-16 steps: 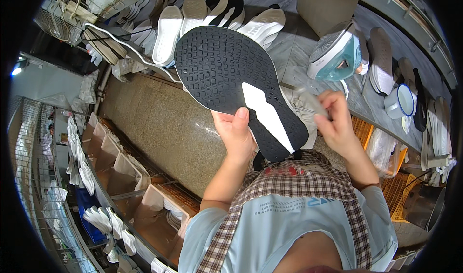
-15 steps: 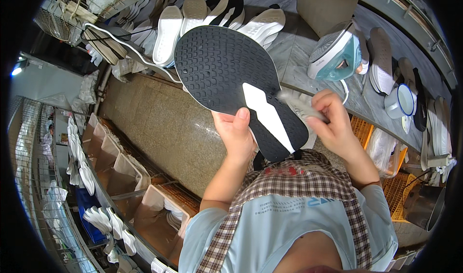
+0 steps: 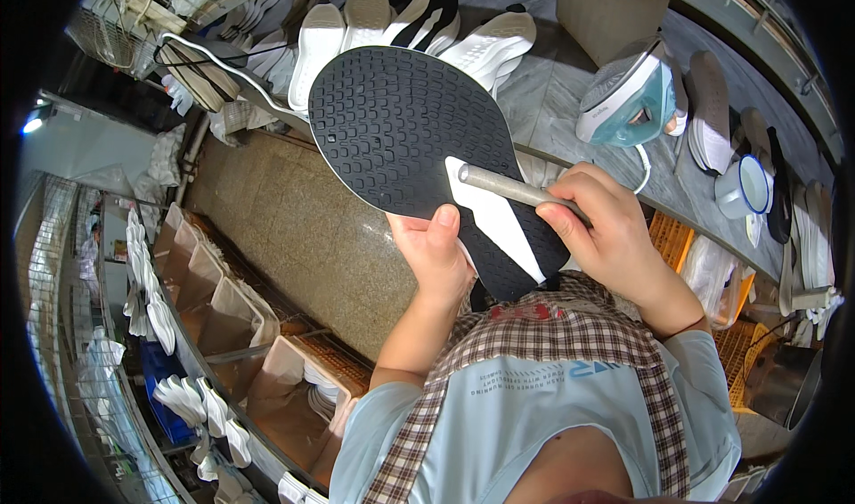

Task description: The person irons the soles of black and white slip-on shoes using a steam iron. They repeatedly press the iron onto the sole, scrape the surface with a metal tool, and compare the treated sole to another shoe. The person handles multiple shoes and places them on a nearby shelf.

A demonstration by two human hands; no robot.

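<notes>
The right hand point(image 3: 597, 223) is closed around a grey rod point(image 3: 508, 189), fingers curled and thumb along it, with the rod's free end pointing between 9 and 10 o'clock. That end lies over the white insert point(image 3: 499, 228) in the sole; whether it presses there I cannot tell.

The left hand point(image 3: 432, 250) grips the black shoe sole point(image 3: 401, 130) by its edge at 6 o'clock, thumb on the treaded face, other fingers mostly hidden beneath. The sole is held tread up in front of the body, its broad end toward 11 o'clock and its narrow end toward 5 o'clock, by the checked apron point(image 3: 534, 330).

Taking the sole as the clock's centre, a teal and white iron point(image 3: 628, 103) stands at 2 o'clock on the grey surface point(image 3: 552, 103), with a white mug point(image 3: 744, 188) at 3 o'clock. Pale soles point(image 3: 316, 54) lie between 10 and 11 o'clock. A dark bucket point(image 3: 784, 375) sits at 4 o'clock, and a lined bin point(image 3: 280, 415) at 7 o'clock.
</notes>
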